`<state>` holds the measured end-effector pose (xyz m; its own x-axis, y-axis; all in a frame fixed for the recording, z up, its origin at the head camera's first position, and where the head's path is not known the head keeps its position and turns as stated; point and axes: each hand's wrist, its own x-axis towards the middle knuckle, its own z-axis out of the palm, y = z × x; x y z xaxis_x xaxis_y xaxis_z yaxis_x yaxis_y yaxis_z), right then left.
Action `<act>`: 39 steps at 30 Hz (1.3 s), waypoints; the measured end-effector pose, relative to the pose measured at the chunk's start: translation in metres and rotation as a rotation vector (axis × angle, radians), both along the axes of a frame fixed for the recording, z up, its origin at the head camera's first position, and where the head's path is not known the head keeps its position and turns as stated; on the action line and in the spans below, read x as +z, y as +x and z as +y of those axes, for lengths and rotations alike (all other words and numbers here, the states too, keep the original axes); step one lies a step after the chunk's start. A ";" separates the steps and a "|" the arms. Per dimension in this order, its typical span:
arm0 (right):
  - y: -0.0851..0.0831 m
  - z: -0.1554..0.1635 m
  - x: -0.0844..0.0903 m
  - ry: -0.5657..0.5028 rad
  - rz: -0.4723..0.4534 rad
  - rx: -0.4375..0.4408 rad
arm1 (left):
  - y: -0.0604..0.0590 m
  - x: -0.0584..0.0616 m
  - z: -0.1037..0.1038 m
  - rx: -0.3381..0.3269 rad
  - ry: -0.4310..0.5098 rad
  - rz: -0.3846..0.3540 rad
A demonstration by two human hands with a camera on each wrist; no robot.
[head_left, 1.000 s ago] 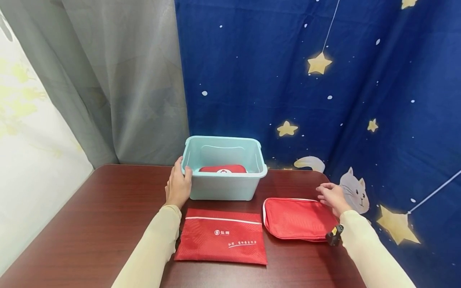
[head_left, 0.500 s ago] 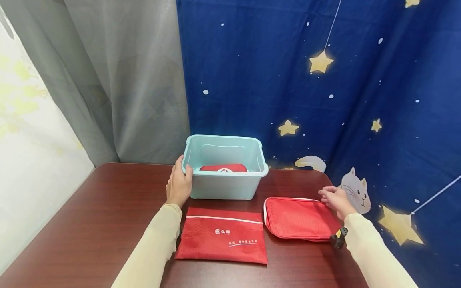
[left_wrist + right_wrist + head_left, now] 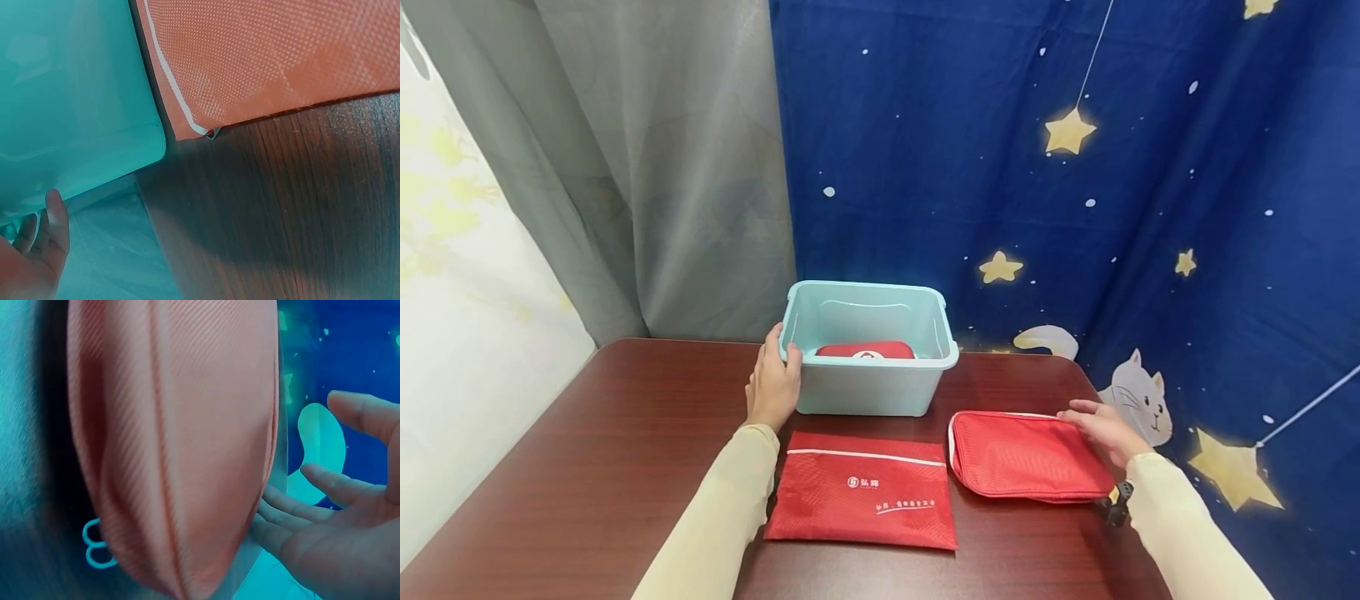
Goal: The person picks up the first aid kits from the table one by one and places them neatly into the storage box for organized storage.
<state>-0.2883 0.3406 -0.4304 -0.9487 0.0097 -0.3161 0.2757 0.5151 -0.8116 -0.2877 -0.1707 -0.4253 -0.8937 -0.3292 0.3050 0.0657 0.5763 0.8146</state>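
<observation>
The right hand (image 3: 1103, 429) had its fingers loosely extended, thumb apart, at the far right corner of the plump red pouch (image 3: 1026, 457); contact was unclear. The left hand (image 3: 772, 383) gripped the light-blue bin (image 3: 859, 393) at its left side. A red case (image 3: 895, 350) lay inside; a flat red pouch (image 3: 861, 518) lay before it on the table (image 3: 647, 442).
</observation>
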 end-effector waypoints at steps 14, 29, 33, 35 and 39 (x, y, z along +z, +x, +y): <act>0.004 -0.001 -0.015 0.117 0.006 0.064 | 0.002 0.000 0.001 0.000 0.000 0.002; 0.001 -0.006 -0.021 0.260 0.095 0.047 | 0.004 0.004 0.002 0.008 0.002 0.004; 0.001 -0.007 -0.021 0.260 0.081 0.034 | 0.004 0.003 0.003 0.005 0.004 0.010; 0.001 -0.007 -0.021 0.258 0.070 0.041 | 0.004 0.002 0.003 0.005 0.004 0.014; 0.001 -0.009 -0.021 0.255 0.055 0.059 | 0.004 0.002 0.003 0.014 -0.001 0.013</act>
<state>-0.2870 0.3314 -0.4512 -0.9656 0.0263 -0.2588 0.1982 0.7187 -0.6664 -0.2833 -0.1681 -0.4236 -0.8848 -0.3416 0.3168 0.0678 0.5783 0.8130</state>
